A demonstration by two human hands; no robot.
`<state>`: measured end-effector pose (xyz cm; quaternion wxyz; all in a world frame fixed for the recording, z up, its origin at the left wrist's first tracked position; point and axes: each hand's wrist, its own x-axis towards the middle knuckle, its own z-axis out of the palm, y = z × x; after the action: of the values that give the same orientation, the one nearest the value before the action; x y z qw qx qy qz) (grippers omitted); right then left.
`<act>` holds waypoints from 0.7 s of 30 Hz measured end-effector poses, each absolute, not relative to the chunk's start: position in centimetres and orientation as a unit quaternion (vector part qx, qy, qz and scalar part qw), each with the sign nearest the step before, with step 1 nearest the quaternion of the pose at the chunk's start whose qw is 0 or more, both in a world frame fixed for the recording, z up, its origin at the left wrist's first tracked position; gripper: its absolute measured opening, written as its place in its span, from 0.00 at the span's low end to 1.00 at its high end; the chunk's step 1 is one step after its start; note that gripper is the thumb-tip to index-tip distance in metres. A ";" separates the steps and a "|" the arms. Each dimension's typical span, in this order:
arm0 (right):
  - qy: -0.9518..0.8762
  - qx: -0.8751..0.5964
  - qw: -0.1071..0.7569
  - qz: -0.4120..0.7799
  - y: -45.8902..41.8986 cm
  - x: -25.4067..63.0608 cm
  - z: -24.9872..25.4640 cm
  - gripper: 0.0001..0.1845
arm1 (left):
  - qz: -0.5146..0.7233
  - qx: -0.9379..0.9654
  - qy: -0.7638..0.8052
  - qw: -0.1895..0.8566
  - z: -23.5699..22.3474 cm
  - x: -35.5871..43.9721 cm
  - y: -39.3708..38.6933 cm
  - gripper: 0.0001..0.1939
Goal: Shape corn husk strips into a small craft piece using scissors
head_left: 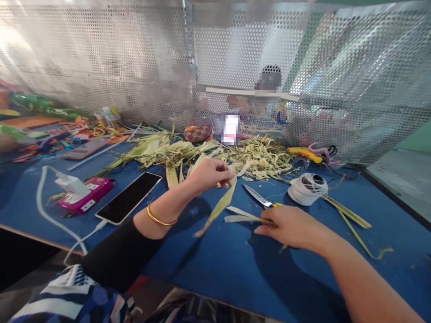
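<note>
My left hand (pixel 213 174), with a gold bangle on the wrist, is raised over the blue table and pinches a pale dried corn husk (pixel 220 204). The husk hangs down at a slant to a brownish tip. Lower and to the right, my right hand (pixel 289 226) is closed on narrow husk strips (pixel 240 216), whose pale ends point left. Scissors (pixel 258 195) lie just beyond that hand, blades toward the back left. Their handles are mostly hidden, and I cannot tell whether the fingers touch them. A spool of white string (pixel 308 188) stands to the right.
Whole husks (pixel 164 152) and a heap of shredded husk (pixel 261 159) line the back, before a perforated metal screen (pixel 141 67). At left are a charging phone (pixel 129 197), a magenta power strip (pixel 85 196) and a white cable (pixel 42 193). Green stems (pixel 353 229) lie at right.
</note>
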<state>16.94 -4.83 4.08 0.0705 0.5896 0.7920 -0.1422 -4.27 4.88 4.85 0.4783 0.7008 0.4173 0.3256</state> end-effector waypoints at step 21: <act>0.452 0.522 -0.513 -0.510 -4.5 13.9 2.1 0.13 | 0.327 0.664 0.380 0.554 2.8 -1.2 1.5 0.16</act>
<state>13.95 -4.48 2.07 -0.5127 0.5223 0.4523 -0.5097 -1.21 1.50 2.81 0.5543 0.6642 0.3805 0.3269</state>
